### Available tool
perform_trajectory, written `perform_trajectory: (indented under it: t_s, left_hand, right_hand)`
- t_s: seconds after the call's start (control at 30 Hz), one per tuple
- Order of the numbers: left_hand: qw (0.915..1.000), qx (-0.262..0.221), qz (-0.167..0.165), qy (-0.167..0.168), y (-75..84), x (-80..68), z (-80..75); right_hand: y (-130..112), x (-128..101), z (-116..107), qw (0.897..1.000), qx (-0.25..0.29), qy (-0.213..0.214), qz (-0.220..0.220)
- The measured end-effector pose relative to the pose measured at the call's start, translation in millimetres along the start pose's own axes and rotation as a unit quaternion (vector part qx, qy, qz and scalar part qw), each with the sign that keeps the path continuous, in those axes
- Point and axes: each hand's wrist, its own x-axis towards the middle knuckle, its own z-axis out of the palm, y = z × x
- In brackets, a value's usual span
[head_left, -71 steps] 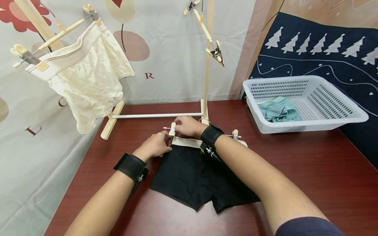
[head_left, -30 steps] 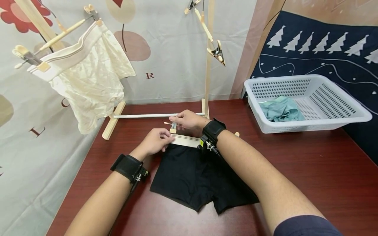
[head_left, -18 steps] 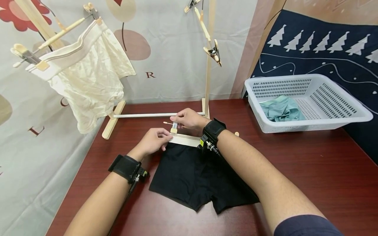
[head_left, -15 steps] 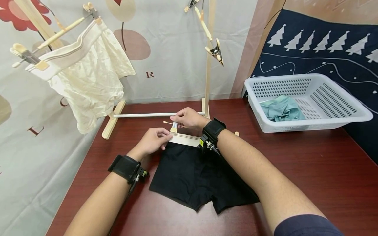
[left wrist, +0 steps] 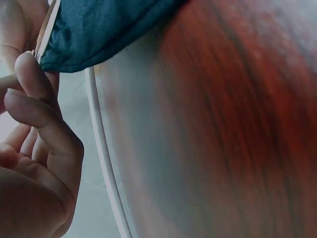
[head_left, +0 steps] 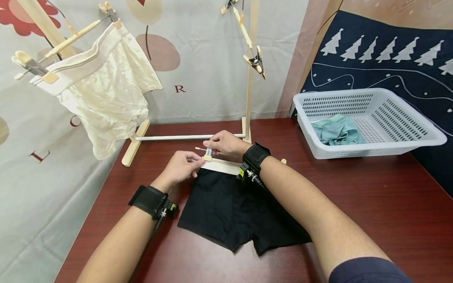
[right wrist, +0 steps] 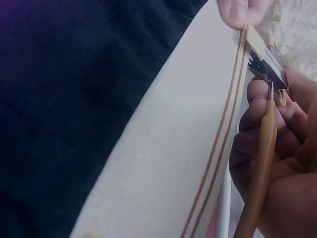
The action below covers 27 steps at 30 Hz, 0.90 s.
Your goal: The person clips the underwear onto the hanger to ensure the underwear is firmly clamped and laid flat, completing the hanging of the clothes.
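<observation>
The right hand [head_left: 226, 144] pinches the clip [head_left: 207, 153] at the black shorts' [head_left: 226, 208] waistband — the left hand [head_left: 182, 167] pinches that waistband beside it.

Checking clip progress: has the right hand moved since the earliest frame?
Yes. The right hand with its clip sits nearer the rack's white rod.
</observation>
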Motion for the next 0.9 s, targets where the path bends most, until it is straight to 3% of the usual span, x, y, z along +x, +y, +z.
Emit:
perform_trajectory:
  t_s: [0.23,0.47,0.57,0.73,0.9]
  left_hand:
    - [0.9999,-0.006,-0.009,0.007,1.5,0.6,-3.4]
    - [0.9999,-0.007,-0.01,-0.009,-1.3,1.4,-3.8]
    - [0.9999,-0.003,-0.01,-0.014,-2.6,2.1,-3.5]
    - [0.9992,0.001,-0.026,-0.031,-6.0,3.1,-2.3]
    - [0.9975,0.012,-0.056,-0.041,-9.9,4.2,-1.9]
  right_hand:
    - [1,-2,3,0.999,-0.03,-0.024,-0.023]
    - [3,-3,5,0.999,-0.041,-0.025,-0.003]
    - [4,-3,5,0.997,-0.072,-0.019,0.002]
    - [4,-11,-1,0.986,-0.164,0.019,-0.006]
    - [-8,-37,-34,0.971,-0.197,0.125,-0.057]
